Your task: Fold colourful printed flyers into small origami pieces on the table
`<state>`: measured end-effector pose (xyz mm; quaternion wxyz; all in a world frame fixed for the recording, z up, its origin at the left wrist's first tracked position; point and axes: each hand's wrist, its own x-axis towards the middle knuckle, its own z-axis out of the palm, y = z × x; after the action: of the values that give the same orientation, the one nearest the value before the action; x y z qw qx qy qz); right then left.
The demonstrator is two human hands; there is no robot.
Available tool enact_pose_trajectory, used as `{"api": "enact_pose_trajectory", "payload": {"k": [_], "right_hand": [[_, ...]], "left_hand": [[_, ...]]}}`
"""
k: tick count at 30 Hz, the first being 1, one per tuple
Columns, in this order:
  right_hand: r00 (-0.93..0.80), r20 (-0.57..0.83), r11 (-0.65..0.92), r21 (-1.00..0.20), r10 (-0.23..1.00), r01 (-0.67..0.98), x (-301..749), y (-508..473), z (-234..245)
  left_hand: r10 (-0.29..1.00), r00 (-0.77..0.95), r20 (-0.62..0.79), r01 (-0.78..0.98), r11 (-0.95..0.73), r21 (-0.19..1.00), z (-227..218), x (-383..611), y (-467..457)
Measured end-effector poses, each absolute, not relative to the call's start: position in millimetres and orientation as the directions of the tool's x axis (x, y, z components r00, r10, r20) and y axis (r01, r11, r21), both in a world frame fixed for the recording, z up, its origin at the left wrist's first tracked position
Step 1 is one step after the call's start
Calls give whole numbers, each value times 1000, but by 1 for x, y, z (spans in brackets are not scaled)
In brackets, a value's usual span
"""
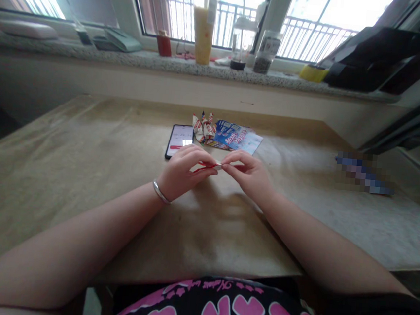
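A beige wooden desk (60,202) stretched out in front of me. Beyond its far edge ran a speckled granite window sill (189,66) carrying a tall yellow container (202,35) and a small red cup (164,45). Against the desk's near edge was my black-and-pink printed shirt (217,309). On the right of the desk lay a pixelated object (362,173), too blurred to tell. Toward the far edge of the desk lay a black smartphone (179,140), a few blue printed paper cards (237,138) and a folded red-and-white paper figure (202,128).

My left hand (184,170) and my right hand (249,173) were together over the middle of the desk, just nearer me than the smartphone. Their fingers pinched opposite ends of a narrow red-and-white paper strip (209,165), which stayed off the desk between them. A silver bangle (161,192) circled my left wrist.
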<state>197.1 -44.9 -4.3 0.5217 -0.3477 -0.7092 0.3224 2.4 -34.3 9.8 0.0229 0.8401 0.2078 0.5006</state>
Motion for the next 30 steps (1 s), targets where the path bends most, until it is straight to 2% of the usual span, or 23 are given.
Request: {"api": "enact_pose_trajectory", "payload": {"k": [5,9,15,21,30], "right_hand": [[-214,406,422,-906,888,33,194,-43,-6],[-220,414,432,-901,883,42,192,-43,-7],[-251,541,588,-787,803,185,194,-48,-2],[-303,642,708,-663,705,242,194,-50,-1],[-265,750,777,-486,606,400,191,-52,1]], "left_hand": [[322,410,853,317,-927,198,11,3,-34],[275,404,872,280,-945,168,11,4,-35],[319,374,871,256,-938,234,9,5,-34],[385,356,851,226,-920,322,3,5,-33],[432,329,840,299,-891,342,5,8,-36]]}}
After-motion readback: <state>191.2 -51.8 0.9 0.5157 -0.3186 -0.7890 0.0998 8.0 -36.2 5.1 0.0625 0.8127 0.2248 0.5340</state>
